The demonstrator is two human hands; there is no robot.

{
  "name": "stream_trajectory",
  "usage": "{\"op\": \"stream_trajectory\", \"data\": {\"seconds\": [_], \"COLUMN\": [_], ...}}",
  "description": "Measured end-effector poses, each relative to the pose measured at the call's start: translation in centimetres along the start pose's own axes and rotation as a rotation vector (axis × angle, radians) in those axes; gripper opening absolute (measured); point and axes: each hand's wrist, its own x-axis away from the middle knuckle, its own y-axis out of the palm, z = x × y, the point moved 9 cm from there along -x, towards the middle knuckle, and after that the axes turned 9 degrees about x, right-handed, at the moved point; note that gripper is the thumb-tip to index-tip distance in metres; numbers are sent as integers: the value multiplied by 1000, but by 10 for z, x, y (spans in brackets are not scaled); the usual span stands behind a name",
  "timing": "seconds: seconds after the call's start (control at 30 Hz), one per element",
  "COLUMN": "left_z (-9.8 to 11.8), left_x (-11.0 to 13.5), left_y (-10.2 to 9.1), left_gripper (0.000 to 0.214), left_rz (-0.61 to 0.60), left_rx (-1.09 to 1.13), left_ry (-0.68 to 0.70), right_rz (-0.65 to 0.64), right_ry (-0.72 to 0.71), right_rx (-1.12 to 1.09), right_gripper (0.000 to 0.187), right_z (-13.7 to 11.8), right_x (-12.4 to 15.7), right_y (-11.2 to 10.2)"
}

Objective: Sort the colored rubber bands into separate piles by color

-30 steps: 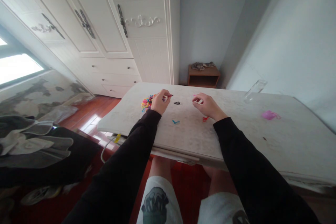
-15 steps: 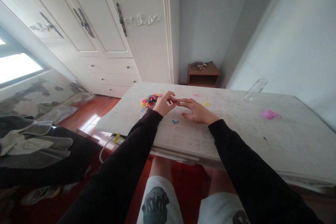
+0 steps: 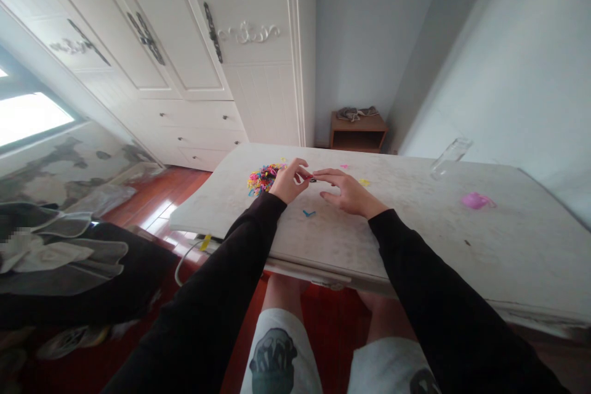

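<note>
My left hand (image 3: 289, 182) is closed in a pinch at the middle of the white table. Between its thumb and forefinger sits a small red and dark piece (image 3: 313, 180), too small to name. Just right of it my right hand (image 3: 347, 192) is held over the table, fingers stretched out and thumb apart, the fingertips close to the piece; whether they touch it I cannot tell. A pile of small multicoloured pieces like rubber bands (image 3: 259, 181) lies beside my left hand, which partly covers it. Nearer me is a small blue piece (image 3: 309, 213).
Beyond my right hand lie a yellow piece (image 3: 364, 183) and a pink piece (image 3: 344, 166). Further right on the table (image 3: 415, 246) are a tilted clear glass vessel (image 3: 450, 158) and a pink pouch-like thing (image 3: 476, 200). A small brown cabinet (image 3: 359, 130) stands behind.
My right hand has shifted slightly right and its fingertips have lifted a little away from the pinched piece. More red now shows at the left fingertips.
</note>
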Motion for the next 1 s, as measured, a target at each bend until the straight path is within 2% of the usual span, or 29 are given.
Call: {"op": "stream_trajectory", "data": {"seconds": [0.2,0.33,0.6,0.73,0.87,1.0], "left_z": [-9,-16,-12,-11,-14,-16], "left_x": [-2,-5,-9,-7,-6,-6], "left_y": [1,4,13,10,2,-3], "left_gripper": [29,25,23,20,8,13], "left_rz": [-9,-33,-81,-72,-11,24], "left_rx": [-24,-116,-232,-229,-187,-153], "left_ry": [-51,-70,-55,-57,-65,-80], "right_rz": [161,234,270,275,209,-79], "right_ry": [141,231,284,364,550,659], "right_rx": [34,118,170,132,23,37], "right_gripper": [33,26,24,21,45,48], "right_z": [11,26,32,40,64,81], "right_x": [1,4,5,9,22,33], "right_y": [-25,-32,-35,-48,-63,-56]}}
